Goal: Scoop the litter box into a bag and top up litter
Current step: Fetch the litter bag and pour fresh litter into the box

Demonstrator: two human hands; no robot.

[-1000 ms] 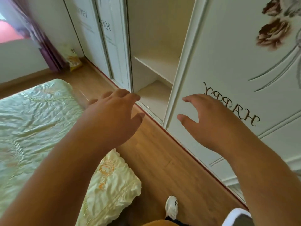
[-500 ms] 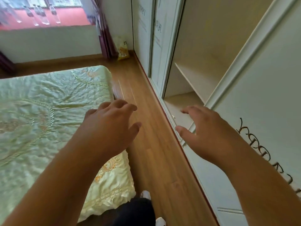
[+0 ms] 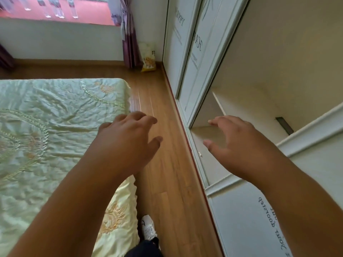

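Over wood floor [image 3: 167,175] btwn bed [image 3: 46,127] & wardrobe [image 3: 259,62]: L hand [image 3: 128,143], R hand [image 3: 239,145] loose-fingered, holding nothing

Decorative script lettering marks the white wardrobe doors [image 3: 185,52]. Beyond both grips, the far door panel [image 3: 179,32] reads "HAPPY", and the next panel [image 3: 197,43] shows the same word mirrored, with smaller unreadable lines below. Below the right grip, the near door [image 3: 259,229] carries script partly reading "your doorstep".
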